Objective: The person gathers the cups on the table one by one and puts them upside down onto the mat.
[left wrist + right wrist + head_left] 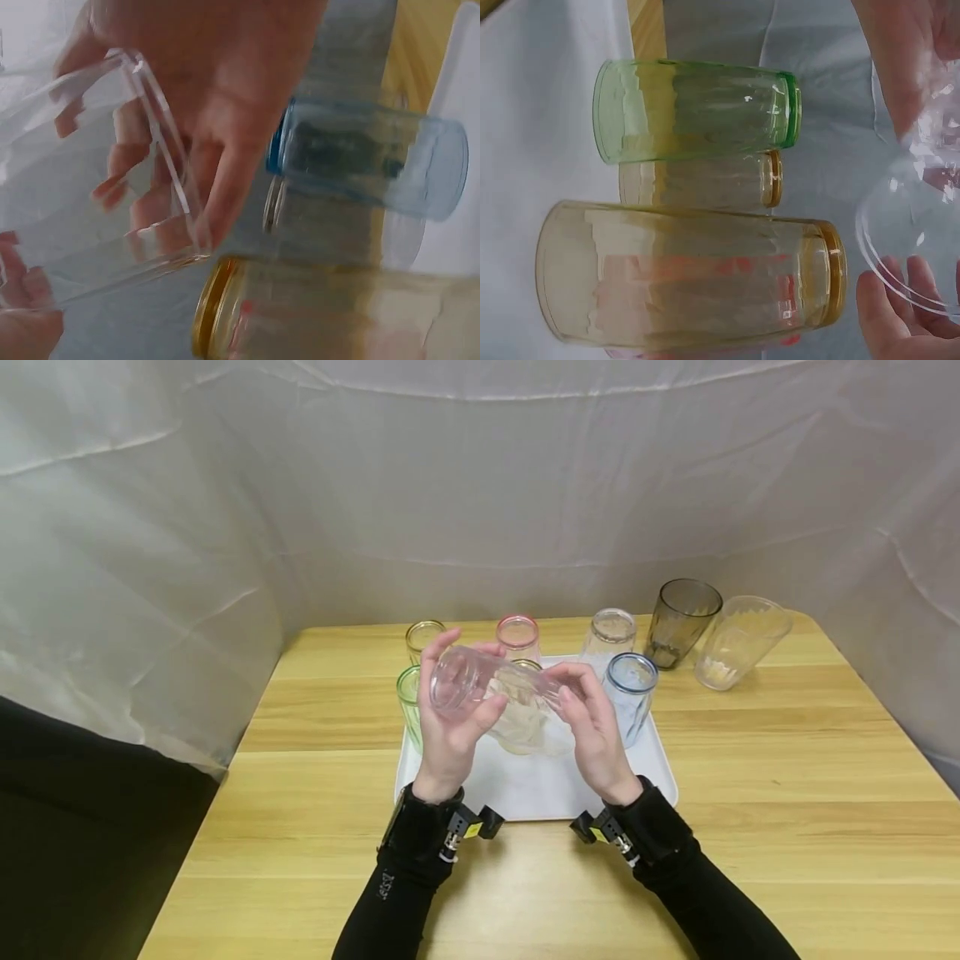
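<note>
A clear tumbler (491, 685) is held tilted on its side above the tray. My left hand (450, 739) grips its left end, thumb on the near side and fingers behind. At the other end, the thumb and fingers of my right hand (600, 739) pinch the glass. Under and behind it, tinted tumblers stand upside down on a white tray (540, 802): green (697, 112), yellow (690, 277), pink (517, 639) and blue (632, 693). The front yellow one is partly hidden behind the held glass in the head view.
Another yellow tumbler (425, 635) and a clear one (611, 635) stand at the back. To the right, a dark grey tumbler (681, 622) and a clear tumbler (738, 643) stand upright on the wooden table (787, 827). A pale cloth (487, 485) hangs behind.
</note>
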`<state>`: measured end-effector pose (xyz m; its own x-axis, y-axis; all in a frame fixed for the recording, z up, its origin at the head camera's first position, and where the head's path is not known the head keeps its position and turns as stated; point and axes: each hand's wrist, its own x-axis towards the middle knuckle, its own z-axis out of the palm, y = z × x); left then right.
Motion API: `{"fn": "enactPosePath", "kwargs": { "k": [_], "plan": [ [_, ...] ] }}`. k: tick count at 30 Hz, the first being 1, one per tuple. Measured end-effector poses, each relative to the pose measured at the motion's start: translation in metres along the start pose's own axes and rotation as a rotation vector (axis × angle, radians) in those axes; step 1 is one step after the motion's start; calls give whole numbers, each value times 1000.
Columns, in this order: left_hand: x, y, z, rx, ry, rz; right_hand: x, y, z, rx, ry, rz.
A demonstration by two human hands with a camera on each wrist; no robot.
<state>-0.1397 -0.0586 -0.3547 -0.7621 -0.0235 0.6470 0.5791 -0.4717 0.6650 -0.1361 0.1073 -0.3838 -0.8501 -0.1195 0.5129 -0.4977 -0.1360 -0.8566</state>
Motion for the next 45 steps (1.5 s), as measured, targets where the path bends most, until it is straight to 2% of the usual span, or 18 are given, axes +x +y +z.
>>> {"fn": "enactPosePath", "kwargs": {
  "k": [5,12,20,25,28,34,45],
  "plan": [
    [0,7,-7,135,-74,-26,0,1,-3,-42,12,-59],
    [-5,20,-18,421,-119,-35,2,2,-3,-34,34,-88],
    [-22,28,-40,706,-114,-85,1,4,2,-33,29,-102],
    [-34,29,-55,871,-156,-90,-3,4,5,-51,20,-95],
    [-40,29,-63,930,-169,-105,-5,5,7,-68,18,-79],
    [-51,27,-76,1004,-140,-155,-8,7,9,-102,-8,-43],
    [-65,17,-95,997,-94,-219,-13,14,8,-127,-36,-19]
  ]
}}
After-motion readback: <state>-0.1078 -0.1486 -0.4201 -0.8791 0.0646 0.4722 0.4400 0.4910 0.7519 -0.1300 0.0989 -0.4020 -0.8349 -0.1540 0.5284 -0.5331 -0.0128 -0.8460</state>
